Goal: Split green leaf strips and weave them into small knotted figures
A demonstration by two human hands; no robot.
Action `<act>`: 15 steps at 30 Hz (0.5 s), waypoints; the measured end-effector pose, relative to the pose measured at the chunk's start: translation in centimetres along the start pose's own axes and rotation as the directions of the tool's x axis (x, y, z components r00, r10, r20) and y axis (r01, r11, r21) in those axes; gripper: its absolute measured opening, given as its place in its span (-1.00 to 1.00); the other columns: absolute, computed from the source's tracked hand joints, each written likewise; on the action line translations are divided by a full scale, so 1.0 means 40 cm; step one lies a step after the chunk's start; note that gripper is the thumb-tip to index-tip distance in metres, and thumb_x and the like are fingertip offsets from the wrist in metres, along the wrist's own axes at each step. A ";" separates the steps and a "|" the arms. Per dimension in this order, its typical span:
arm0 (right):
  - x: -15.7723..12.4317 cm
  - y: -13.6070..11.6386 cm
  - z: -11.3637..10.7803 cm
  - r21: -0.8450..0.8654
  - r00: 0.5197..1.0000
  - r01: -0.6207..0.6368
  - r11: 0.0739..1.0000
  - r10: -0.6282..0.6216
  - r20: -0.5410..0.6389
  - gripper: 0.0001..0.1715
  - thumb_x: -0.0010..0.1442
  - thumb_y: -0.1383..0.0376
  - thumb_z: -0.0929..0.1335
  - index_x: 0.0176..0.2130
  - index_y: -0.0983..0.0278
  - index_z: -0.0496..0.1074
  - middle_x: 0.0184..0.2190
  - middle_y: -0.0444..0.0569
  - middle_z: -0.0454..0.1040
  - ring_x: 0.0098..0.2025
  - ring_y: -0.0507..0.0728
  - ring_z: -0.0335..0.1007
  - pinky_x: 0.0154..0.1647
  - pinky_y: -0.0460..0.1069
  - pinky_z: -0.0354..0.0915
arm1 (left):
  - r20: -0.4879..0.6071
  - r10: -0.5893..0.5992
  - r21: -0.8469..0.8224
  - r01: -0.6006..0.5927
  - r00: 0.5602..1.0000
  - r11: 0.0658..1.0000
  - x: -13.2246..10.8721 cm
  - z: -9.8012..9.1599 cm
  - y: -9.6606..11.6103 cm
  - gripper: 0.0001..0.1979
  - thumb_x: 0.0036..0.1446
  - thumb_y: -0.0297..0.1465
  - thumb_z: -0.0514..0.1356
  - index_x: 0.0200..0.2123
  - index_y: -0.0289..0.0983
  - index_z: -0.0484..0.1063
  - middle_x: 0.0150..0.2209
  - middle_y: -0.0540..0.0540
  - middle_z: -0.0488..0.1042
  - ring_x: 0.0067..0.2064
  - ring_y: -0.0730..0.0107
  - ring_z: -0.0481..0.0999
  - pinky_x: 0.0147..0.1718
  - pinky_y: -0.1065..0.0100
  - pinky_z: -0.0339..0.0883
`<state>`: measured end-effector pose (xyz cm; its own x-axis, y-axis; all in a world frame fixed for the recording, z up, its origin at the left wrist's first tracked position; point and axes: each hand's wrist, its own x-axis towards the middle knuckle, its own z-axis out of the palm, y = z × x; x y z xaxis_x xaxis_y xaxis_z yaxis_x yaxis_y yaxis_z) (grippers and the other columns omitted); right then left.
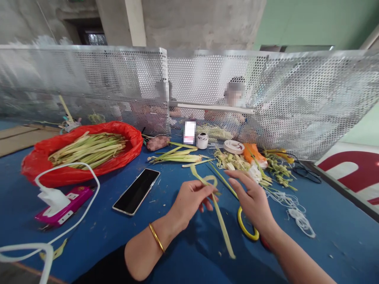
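Note:
Pinched between the thumb and fingers of my left hand (191,199) is a pale green leaf strip (222,227). It bends into a small loop above the fingertips, and one end hangs toward the table. My right hand (253,203) hovers just to the right with fingers stretched and apart, holding nothing visible. A thin green stalk (223,177) runs behind the right fingertips; whether they touch it I cannot tell. Under the right hand lies a yellow ring handle (251,236), partly hidden, with a bit of red beside it. Beyond the hands rests a small bundle of leaf strips (180,157).
At left are a red plastic bag (130,152) of leaf strips, a purple power strip (78,193) with a white cable, and a phone (136,192). Leaf scraps (232,159), a tape roll (233,146) and white string (299,221) lie right. A perforated metal screen (207,79) stands behind; people sit beyond.

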<state>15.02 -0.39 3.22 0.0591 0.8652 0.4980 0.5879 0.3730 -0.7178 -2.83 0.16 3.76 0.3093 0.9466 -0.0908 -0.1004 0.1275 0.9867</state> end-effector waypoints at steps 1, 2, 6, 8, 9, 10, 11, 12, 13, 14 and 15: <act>-0.001 -0.009 -0.002 0.053 0.998 0.011 0.999 -0.014 0.058 -0.60 0.24 0.05 0.24 -0.18 0.23 0.51 -0.15 0.05 0.50 -0.07 0.20 0.37 -0.09 0.03 0.24 | 0.091 -0.037 0.053 0.032 0.995 0.998 -0.006 0.004 0.000 -0.73 0.06 -0.23 0.22 -0.41 -0.36 0.52 -0.48 -0.12 0.55 -0.63 0.55 0.41 -0.68 0.53 0.08; -0.003 -0.018 -0.002 0.103 0.989 -0.007 0.995 -0.008 0.147 -0.59 0.24 0.04 0.24 -0.26 0.24 0.53 -0.22 0.03 0.51 -0.12 0.19 0.39 -0.11 0.02 0.25 | 0.176 -0.071 0.108 0.053 0.982 0.993 -0.012 0.008 0.000 -0.74 0.06 -0.24 0.22 -0.44 -0.36 0.52 -0.48 -0.12 0.55 -0.64 0.56 0.40 -0.69 0.53 0.07; -0.020 -0.047 0.011 0.286 0.832 -0.356 0.890 0.163 0.530 -0.58 0.11 0.02 0.36 -0.51 0.30 0.49 -0.51 -0.06 0.45 -0.43 0.09 0.34 -0.38 -0.03 0.24 | 0.378 -0.197 0.289 0.086 0.905 0.953 -0.026 0.018 -0.004 -0.80 0.03 -0.32 0.21 -0.51 -0.34 0.49 -0.50 -0.07 0.55 -0.66 0.56 0.41 -0.71 0.54 0.06; -0.026 -0.050 0.018 0.390 0.776 -0.538 0.748 0.259 0.575 -0.68 -0.01 0.08 0.46 -0.45 0.31 0.51 -0.53 -0.09 0.45 -0.47 0.06 0.32 -0.42 -0.05 0.22 | 0.401 -0.240 0.318 0.111 0.884 0.941 -0.027 0.018 -0.009 -0.81 0.02 -0.33 0.20 -0.50 -0.34 0.50 -0.48 -0.07 0.55 -0.65 0.56 0.42 -0.71 0.54 0.08; -0.026 -0.048 0.020 0.438 0.772 -0.582 0.685 0.294 0.564 -0.70 -0.06 0.11 0.48 -0.43 0.31 0.52 -0.52 -0.10 0.46 -0.46 0.05 0.32 -0.41 -0.05 0.23 | 0.409 -0.262 0.317 0.133 0.874 0.939 -0.027 0.017 -0.011 -0.81 0.02 -0.33 0.20 -0.49 -0.33 0.51 -0.47 -0.07 0.56 -0.64 0.55 0.43 -0.71 0.54 0.08; -0.026 -0.043 0.021 0.475 0.777 -0.597 0.646 0.318 0.543 -0.72 -0.08 0.14 0.50 -0.43 0.31 0.53 -0.51 -0.10 0.46 -0.45 0.04 0.31 -0.39 -0.06 0.22 | 0.422 -0.284 0.311 0.157 0.861 0.937 -0.026 0.015 -0.013 -0.81 0.02 -0.32 0.20 -0.47 -0.33 0.51 -0.46 -0.07 0.57 -0.64 0.55 0.44 -0.71 0.55 0.08; -0.024 -0.038 0.020 0.499 0.788 -0.594 0.631 0.332 0.518 -0.72 -0.09 0.14 0.51 -0.45 0.31 0.54 -0.51 -0.11 0.45 -0.46 0.01 0.28 -0.40 -0.08 0.21 | 0.440 -0.307 0.302 0.183 0.844 0.936 -0.026 0.014 -0.014 -0.81 0.01 -0.32 0.20 -0.46 -0.33 0.52 -0.46 -0.08 0.57 -0.64 0.55 0.44 -0.71 0.55 0.07; -0.021 -0.031 0.018 0.513 0.801 -0.584 0.629 0.341 0.493 -0.72 -0.09 0.14 0.51 -0.47 0.31 0.54 -0.53 -0.12 0.43 -0.48 -0.02 0.24 -0.43 -0.10 0.19 | 0.464 -0.331 0.294 0.210 0.822 0.932 -0.027 0.013 -0.014 -0.81 0.01 -0.32 0.21 -0.45 -0.34 0.53 -0.47 -0.08 0.57 -0.64 0.55 0.43 -0.71 0.54 0.07; -0.017 -0.024 0.015 0.522 0.809 -0.576 0.630 0.348 0.473 -0.71 -0.07 0.12 0.51 -0.48 0.31 0.55 -0.56 -0.15 0.39 -0.52 -0.04 0.18 -0.48 -0.11 0.14 | 0.490 -0.353 0.287 0.234 0.797 0.929 -0.027 0.012 -0.014 -0.81 0.00 -0.32 0.21 -0.45 -0.34 0.53 -0.48 -0.08 0.57 -0.65 0.55 0.43 -0.71 0.54 0.06; -0.013 -0.018 0.012 0.529 0.814 -0.574 0.626 0.360 0.457 -0.68 -0.05 0.08 0.49 -0.48 0.30 0.55 -0.60 -0.17 0.34 -0.56 -0.07 0.10 -0.54 -0.12 0.09 | 0.515 -0.369 0.283 0.253 0.774 0.925 -0.028 0.011 -0.014 -0.81 0.00 -0.32 0.22 -0.44 -0.34 0.53 -0.48 -0.08 0.57 -0.66 0.55 0.42 -0.72 0.54 0.05; -0.009 -0.012 0.010 0.540 0.815 -0.576 0.614 0.375 0.443 -0.65 -0.04 0.05 0.48 -0.48 0.31 0.55 -0.63 -0.19 0.29 -0.60 -0.08 0.04 -0.58 -0.13 0.04 | 0.530 -0.384 0.286 0.267 0.756 0.920 -0.029 0.011 -0.014 -0.81 0.00 -0.31 0.22 -0.45 -0.34 0.54 -0.49 -0.07 0.56 -0.66 0.56 0.42 -0.72 0.54 0.05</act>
<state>14.39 -0.76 3.20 -0.0889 0.9929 -0.0789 -0.1088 -0.0884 -0.9901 -2.73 -1.14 3.37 0.7732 0.5101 -0.3766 0.2606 0.2858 0.9222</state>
